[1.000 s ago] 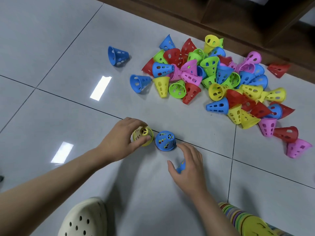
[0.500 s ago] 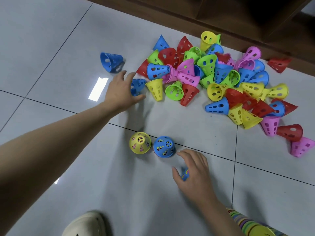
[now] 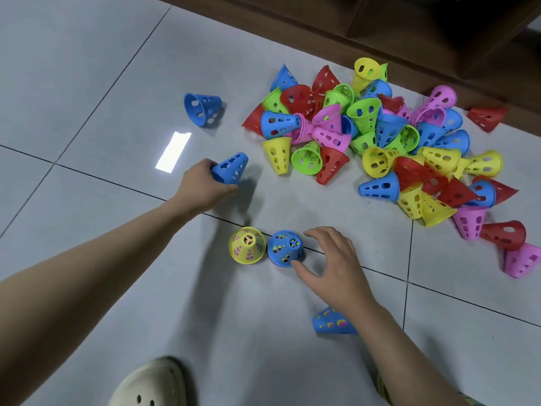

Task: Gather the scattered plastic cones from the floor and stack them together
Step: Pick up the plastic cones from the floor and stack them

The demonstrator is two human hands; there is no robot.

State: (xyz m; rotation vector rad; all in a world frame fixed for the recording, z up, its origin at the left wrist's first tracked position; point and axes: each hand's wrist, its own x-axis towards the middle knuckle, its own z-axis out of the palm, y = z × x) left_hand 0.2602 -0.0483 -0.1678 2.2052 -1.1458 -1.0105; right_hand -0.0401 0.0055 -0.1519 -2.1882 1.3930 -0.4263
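My left hand [image 3: 202, 186] grips a blue cone [image 3: 231, 168] by its wide end, lifted and tilted just left of the pile. A heap of several perforated cones [image 3: 377, 142] in red, yellow, green, blue and pink covers the floor at the upper right. Two upright stacks stand side by side in front of me: a yellow-topped stack [image 3: 247, 245] and a blue-topped stack [image 3: 285, 248]. My right hand [image 3: 333, 265] hovers open, fingers spread, right beside the blue-topped stack. A third blue stack [image 3: 332, 321] lies partly hidden under my right forearm.
A lone blue cone [image 3: 202, 108] lies on its side left of the pile. A red cone [image 3: 487, 118] sits apart by the dark wooden furniture base [image 3: 409, 30] along the top. My cream clog [image 3: 149, 385] is at the bottom edge. Grey tiles stretch to the left.
My left hand let go of the yellow stack, reached to the pile's left edge, and has taken hold of a blue cone and lifted it. My right hand moved off the lower blue stack toward the blue-topped one.
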